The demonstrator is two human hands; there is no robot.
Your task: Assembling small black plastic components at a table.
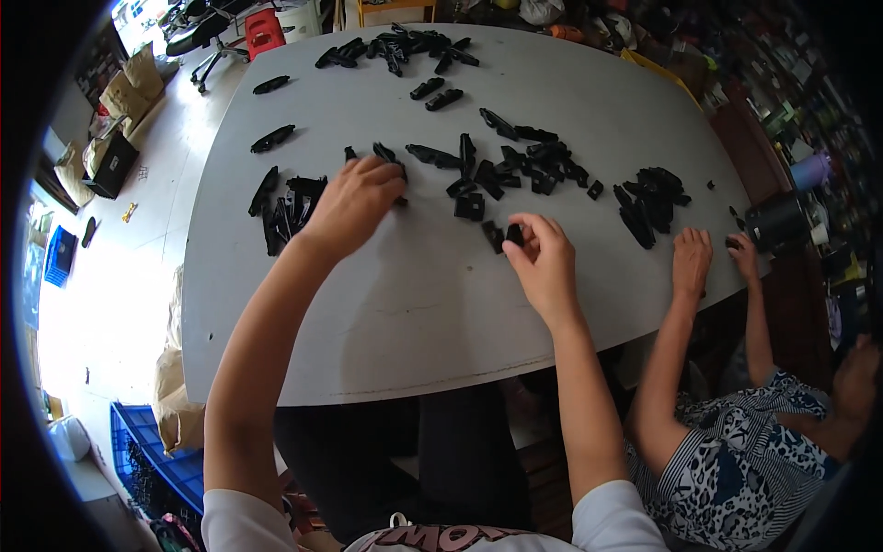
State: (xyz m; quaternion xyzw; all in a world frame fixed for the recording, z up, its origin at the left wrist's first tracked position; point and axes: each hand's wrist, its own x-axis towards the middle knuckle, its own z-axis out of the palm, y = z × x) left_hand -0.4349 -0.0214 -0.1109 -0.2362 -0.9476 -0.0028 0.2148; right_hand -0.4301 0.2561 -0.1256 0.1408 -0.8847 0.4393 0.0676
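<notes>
My left hand (357,204) reaches over the left middle of the table, its fingers curled around a long black plastic part (384,151); the fingers cover much of that part. My right hand (549,267) pinches a small black plastic piece (515,235) between thumb and fingers. Close beside that piece is another small dark block (494,236). Just beyond lies a squarish black piece (469,206), at the near side of a loose pile of black parts (543,161). Left of my left hand is a cluster of long black parts (294,207).
The grey-white table (405,340) bears more black parts (405,41) along its far side and a pile (653,198) at the right. At the right edge another person's hands (692,262) rest by the table, one holding a small dark piece. A blue crate (152,460) stands lower left.
</notes>
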